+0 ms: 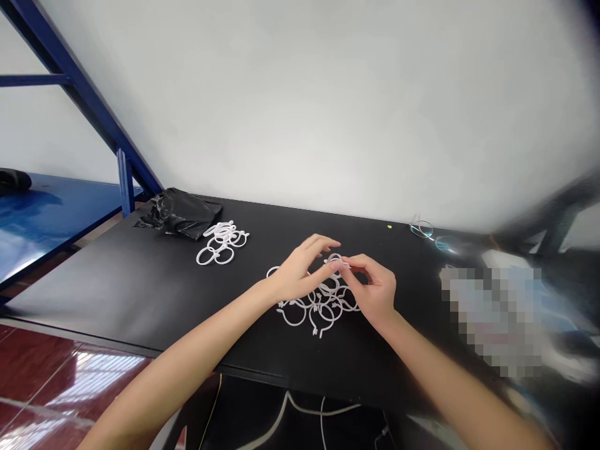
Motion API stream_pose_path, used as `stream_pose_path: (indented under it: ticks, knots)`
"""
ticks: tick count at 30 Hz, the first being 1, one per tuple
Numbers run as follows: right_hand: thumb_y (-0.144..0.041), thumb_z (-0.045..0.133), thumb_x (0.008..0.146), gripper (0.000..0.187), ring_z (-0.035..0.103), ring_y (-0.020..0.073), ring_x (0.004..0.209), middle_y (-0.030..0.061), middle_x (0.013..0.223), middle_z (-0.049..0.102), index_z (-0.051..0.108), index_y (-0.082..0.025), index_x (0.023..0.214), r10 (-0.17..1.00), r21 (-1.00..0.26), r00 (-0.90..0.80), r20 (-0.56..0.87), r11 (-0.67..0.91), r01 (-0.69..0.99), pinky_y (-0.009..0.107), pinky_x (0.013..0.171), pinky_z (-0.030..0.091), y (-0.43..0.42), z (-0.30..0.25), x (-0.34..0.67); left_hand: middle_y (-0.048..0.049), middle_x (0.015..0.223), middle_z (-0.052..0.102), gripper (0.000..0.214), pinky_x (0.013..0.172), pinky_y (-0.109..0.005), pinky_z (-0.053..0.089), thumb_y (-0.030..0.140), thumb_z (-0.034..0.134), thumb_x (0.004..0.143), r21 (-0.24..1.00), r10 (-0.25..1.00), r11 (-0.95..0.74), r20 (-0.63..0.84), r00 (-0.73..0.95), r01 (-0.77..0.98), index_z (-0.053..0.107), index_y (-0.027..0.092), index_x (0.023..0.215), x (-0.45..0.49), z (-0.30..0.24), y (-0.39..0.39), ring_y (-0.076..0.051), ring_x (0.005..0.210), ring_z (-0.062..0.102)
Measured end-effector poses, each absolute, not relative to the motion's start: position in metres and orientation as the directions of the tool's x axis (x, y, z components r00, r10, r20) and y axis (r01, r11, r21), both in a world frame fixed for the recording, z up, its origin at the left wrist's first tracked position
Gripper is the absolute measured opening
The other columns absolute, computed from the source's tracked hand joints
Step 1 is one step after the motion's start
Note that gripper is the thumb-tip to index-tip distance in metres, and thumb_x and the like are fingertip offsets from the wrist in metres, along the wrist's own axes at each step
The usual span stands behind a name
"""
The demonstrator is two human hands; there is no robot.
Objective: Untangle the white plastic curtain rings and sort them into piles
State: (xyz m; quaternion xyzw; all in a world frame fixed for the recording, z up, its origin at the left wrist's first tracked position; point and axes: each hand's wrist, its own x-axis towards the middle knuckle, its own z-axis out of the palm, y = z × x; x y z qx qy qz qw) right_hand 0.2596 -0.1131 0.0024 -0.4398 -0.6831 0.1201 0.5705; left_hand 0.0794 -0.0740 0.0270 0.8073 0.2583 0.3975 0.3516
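Note:
Above the middle of the black table, my right hand [375, 287] pinches a white plastic ring [335, 257] with a small clasp between thumb and fingertips. My left hand [300, 269] reaches in from the other side, its thumb tip at the same ring and its fingers stretched out, apart from it. Under both hands lies a loose pile of white rings [323, 306], several of them with their clasp ends apart; my left hand covers part of it. A second group of white rings [225, 236] lies further left, some overlapping.
A crumpled black plastic bag [180, 212] touches the left group of rings. Eyeglasses [424, 230] rest at the back right of the table [154, 275], near a blurred plastic package [492, 319]. Blue metal framing [94, 106] rises at left; cables [281, 406] hang below the front edge.

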Motion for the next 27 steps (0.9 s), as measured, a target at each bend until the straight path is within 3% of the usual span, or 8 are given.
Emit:
stream_pose_path:
  ticks: [5,11,18,21,23,27]
  knots:
    - [-0.02,0.072,0.081,0.011,0.059,0.0144,0.059,-0.0002,0.066,0.063,0.063,-0.021,0.074,0.721,-0.674,0.031,0.692,0.63,0.386,0.029,0.054,0.049,-0.117,0.001,0.254,-0.0099,0.107,0.061,0.037,0.082,-0.033,0.05,0.037,0.03,0.102,0.65,0.575,-0.727,0.399,0.714,0.223,0.053,0.017,0.123,0.083,0.024,-0.081,-0.019,0.091,0.06]
    - [-0.022,0.07,0.083,0.019,0.05,0.0119,0.052,-0.0028,0.059,0.055,0.057,-0.021,0.069,0.708,-0.686,0.078,0.702,0.642,0.342,0.026,0.048,0.042,-0.123,0.0,0.245,-0.0059,0.077,0.057,0.054,0.061,-0.028,0.044,0.04,0.012,0.102,0.499,0.554,-0.819,0.562,0.614,0.283,0.055,0.016,0.083,0.1,0.013,-0.087,-0.016,0.067,0.052]
    - [-0.025,0.066,0.087,0.024,0.05,0.0124,0.049,-0.003,0.056,0.053,0.053,-0.022,0.067,0.729,-0.72,0.125,0.673,0.606,0.338,0.028,0.048,0.041,-0.132,-0.003,0.237,-0.0047,0.066,0.055,0.054,0.055,-0.027,0.041,0.031,0.009,0.101,0.297,0.437,-0.899,0.657,0.614,0.322,0.051,0.018,0.072,0.1,0.005,-0.084,-0.014,0.058,0.051]
    - [-0.03,0.066,0.087,0.019,0.055,0.014,0.052,-0.001,0.06,0.057,0.058,-0.022,0.071,0.782,-0.766,0.112,0.613,0.553,0.327,0.029,0.049,0.046,-0.13,-0.001,0.238,-0.0046,0.066,0.056,0.054,0.054,-0.026,0.039,0.033,0.012,0.101,0.257,0.454,-0.887,0.637,0.624,0.383,0.054,0.018,0.072,0.095,0.01,-0.081,-0.014,0.058,0.051]
    - [-0.033,0.063,0.089,0.012,0.057,0.0142,0.053,0.0002,0.066,0.062,0.062,-0.022,0.085,0.823,-0.815,0.115,0.556,0.512,0.271,0.029,0.049,0.048,-0.128,0.001,0.242,-0.0047,0.069,0.058,0.052,0.055,-0.026,0.04,0.037,0.017,0.102,0.252,0.504,-0.857,0.596,0.625,0.45,0.057,0.017,0.077,0.084,0.017,-0.074,-0.014,0.06,0.053]
    - [-0.034,0.056,0.093,0.016,0.059,0.0118,0.049,0.0001,0.073,0.065,0.061,-0.022,0.102,0.838,-0.852,0.163,0.52,0.497,0.164,0.028,0.049,0.049,-0.123,0.005,0.251,-0.0055,0.079,0.062,0.042,0.062,-0.025,0.043,0.044,0.034,0.1,0.297,0.739,-0.652,0.455,0.497,0.697,0.06,0.016,0.084,0.041,0.028,-0.053,-0.015,0.068,0.059]
